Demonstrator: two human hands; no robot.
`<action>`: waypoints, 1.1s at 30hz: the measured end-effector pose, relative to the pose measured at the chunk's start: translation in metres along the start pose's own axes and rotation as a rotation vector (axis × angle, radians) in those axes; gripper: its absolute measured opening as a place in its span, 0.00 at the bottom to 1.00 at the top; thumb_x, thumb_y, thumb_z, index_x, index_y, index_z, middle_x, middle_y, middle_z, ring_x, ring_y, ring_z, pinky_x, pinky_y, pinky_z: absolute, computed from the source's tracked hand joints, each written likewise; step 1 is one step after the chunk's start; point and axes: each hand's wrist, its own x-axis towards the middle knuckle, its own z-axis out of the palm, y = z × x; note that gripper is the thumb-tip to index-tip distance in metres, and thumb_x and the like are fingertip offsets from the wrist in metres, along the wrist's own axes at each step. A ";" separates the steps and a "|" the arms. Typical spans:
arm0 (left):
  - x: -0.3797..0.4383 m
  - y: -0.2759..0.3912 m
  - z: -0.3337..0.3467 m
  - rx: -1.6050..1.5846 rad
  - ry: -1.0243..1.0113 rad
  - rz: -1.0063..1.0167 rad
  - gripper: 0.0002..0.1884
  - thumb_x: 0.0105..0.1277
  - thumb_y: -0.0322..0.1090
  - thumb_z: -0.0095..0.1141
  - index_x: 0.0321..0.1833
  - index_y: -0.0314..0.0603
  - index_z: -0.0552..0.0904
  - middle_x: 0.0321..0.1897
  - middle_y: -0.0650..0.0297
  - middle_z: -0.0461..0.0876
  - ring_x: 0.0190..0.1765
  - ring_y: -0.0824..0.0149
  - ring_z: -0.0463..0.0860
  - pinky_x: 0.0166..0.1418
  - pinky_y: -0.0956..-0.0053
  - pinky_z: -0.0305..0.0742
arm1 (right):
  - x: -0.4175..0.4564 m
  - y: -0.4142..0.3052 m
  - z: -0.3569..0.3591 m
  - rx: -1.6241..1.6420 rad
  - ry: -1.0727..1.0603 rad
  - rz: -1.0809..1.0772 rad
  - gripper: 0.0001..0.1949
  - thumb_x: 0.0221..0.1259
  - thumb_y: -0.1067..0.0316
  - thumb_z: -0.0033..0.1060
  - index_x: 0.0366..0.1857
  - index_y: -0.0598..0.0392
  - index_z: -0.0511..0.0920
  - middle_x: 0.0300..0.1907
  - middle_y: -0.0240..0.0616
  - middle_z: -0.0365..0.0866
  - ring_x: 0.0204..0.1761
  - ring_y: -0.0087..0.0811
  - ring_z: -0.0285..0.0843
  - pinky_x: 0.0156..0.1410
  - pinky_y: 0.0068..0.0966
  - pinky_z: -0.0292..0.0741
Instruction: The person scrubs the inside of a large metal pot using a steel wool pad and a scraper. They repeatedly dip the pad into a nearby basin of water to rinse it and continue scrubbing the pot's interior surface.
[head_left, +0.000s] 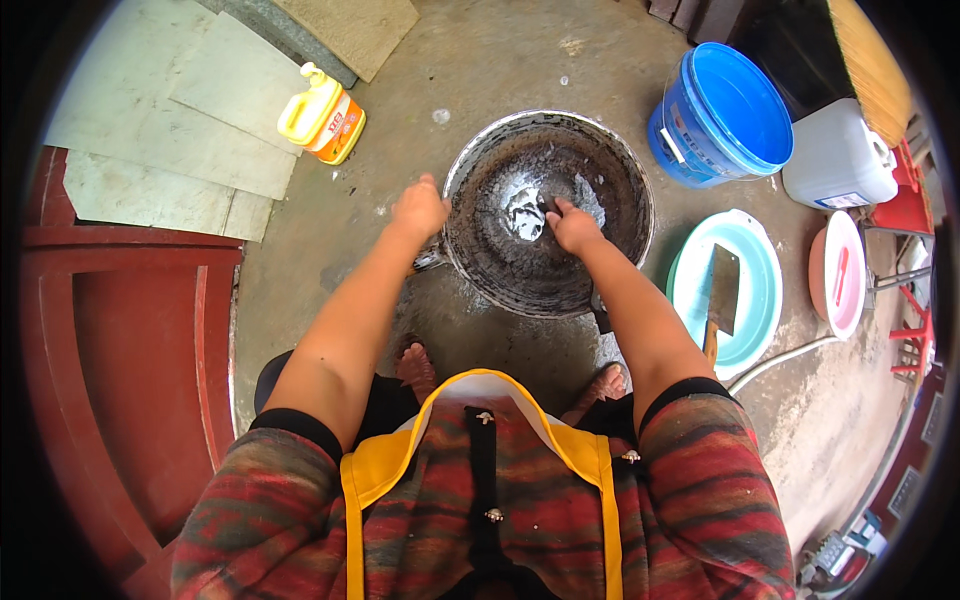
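A large blackened metal pan with a pale worn rim rests on the concrete floor in front of me. My left hand grips the pan's rim on its left side, near a handle that sticks out. Over the pan's inside, my right hand has its fingers pointing down at the bottom; a small dark thing shows at the fingertips, too unclear to name. Bright wet patches shine on the pan's bottom beside that hand. A second dark handle shows at the lower right, partly behind my right forearm.
A yellow detergent jug stands at left near pale boards. At right are a blue bucket, a white plastic canister, a turquoise basin with a cleaver across it, a pink basin and a hose.
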 end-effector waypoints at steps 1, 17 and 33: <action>0.007 0.002 0.000 0.017 0.062 0.045 0.22 0.62 0.44 0.59 0.54 0.39 0.74 0.51 0.47 0.80 0.59 0.46 0.77 0.61 0.52 0.73 | 0.001 0.001 -0.004 0.035 0.058 0.020 0.27 0.69 0.48 0.44 0.69 0.48 0.64 0.64 0.51 0.71 0.64 0.50 0.70 0.69 0.37 0.65; -0.021 0.041 0.121 0.429 -0.438 0.530 0.33 0.75 0.55 0.37 0.77 0.45 0.53 0.79 0.53 0.40 0.80 0.52 0.39 0.79 0.58 0.37 | -0.023 0.004 -0.038 0.731 0.041 0.296 0.27 0.70 0.51 0.50 0.71 0.44 0.63 0.24 0.33 0.71 0.18 0.24 0.63 0.17 0.26 0.60; -0.019 0.028 0.131 0.376 -0.377 0.609 0.40 0.69 0.63 0.41 0.79 0.53 0.47 0.80 0.56 0.35 0.80 0.54 0.33 0.79 0.55 0.28 | 0.025 -0.012 -0.001 0.116 0.028 0.083 0.30 0.63 0.50 0.57 0.69 0.43 0.65 0.60 0.52 0.75 0.61 0.47 0.75 0.65 0.32 0.70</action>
